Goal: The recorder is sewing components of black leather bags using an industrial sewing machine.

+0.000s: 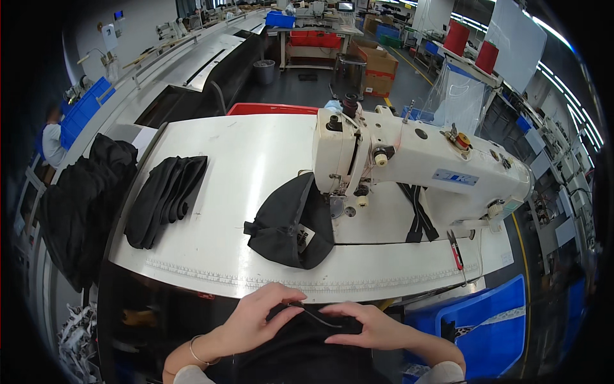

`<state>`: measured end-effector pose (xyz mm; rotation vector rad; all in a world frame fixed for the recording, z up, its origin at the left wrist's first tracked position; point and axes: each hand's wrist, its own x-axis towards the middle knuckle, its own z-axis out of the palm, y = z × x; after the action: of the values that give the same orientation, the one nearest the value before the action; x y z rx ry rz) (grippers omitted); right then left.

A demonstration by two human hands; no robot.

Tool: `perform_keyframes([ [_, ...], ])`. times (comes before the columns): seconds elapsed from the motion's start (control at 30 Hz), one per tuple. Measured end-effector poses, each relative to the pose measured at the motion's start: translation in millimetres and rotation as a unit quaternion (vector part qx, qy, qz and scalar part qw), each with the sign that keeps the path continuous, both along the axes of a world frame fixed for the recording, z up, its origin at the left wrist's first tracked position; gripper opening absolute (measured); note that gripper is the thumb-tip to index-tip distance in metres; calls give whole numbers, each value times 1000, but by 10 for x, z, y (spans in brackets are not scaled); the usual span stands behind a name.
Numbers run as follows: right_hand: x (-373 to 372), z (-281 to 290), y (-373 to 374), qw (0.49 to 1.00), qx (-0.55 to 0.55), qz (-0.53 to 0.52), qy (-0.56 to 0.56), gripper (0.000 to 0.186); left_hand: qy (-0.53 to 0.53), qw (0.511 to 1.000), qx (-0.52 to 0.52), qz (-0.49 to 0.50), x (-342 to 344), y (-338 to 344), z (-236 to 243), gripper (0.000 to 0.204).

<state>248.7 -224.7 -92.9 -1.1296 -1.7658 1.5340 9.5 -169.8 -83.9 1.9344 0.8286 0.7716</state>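
Close to my body, below the table's front edge, my left hand [261, 317] pinches one end of a black fabric piece [313, 318] between thumb and fingers. My right hand [368, 325] grips the other end, thumb beneath and fingers on top. A thin pale edge runs along the cloth between them; its lower part merges with the dark clothing behind. Just beyond my hands, a black sewn fabric pouch or cap [281, 224] with a white label lies beside the needle area of a white sewing machine [416, 153]. Its exact kind is unclear.
Folded black fabric pieces [166, 198] lie on the white table [224, 192], with a black cloth heap [86, 211] off its left edge. Black straps [419, 214] and red-handled snips [456, 249] lie right. A blue bin [505, 326] stands below right; a red tray [272, 109] sits behind.
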Motion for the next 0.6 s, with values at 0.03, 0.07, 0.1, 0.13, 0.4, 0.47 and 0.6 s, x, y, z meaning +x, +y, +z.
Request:
perform_keyframes([
  [0.03, -133, -46, 30, 991, 129, -41, 19, 54, 4, 1000, -5, 1, 53, -38, 27, 25],
  [0.07, -235, -37, 45, 981, 162, -97, 42, 46, -42, 999, 20, 19, 122, -70, 50, 28],
  [0.1, -291, -57, 66, 982, 159, -97, 44, 46, -89, 994, 49, 38, 181, -86, 61, 31],
  [0.13, -330, -79, 83, 970, 188, -131, 79, 39, -153, 986, 35, 58, 228, -78, 5, 31],
  [0.4, -426, -13, 106, 913, 347, -207, 61, 30, -208, 970, -113, 65, 183, -32, -65, 19],
  [0.47, -425, -27, 94, 906, 362, -211, 54, 30, -155, 984, 27, 87, 160, -65, -77, 18],
  [0.6, -420, -77, 42, 905, 357, -225, 50, 28, -200, 977, -31, 62, 178, -104, -116, 15],
])
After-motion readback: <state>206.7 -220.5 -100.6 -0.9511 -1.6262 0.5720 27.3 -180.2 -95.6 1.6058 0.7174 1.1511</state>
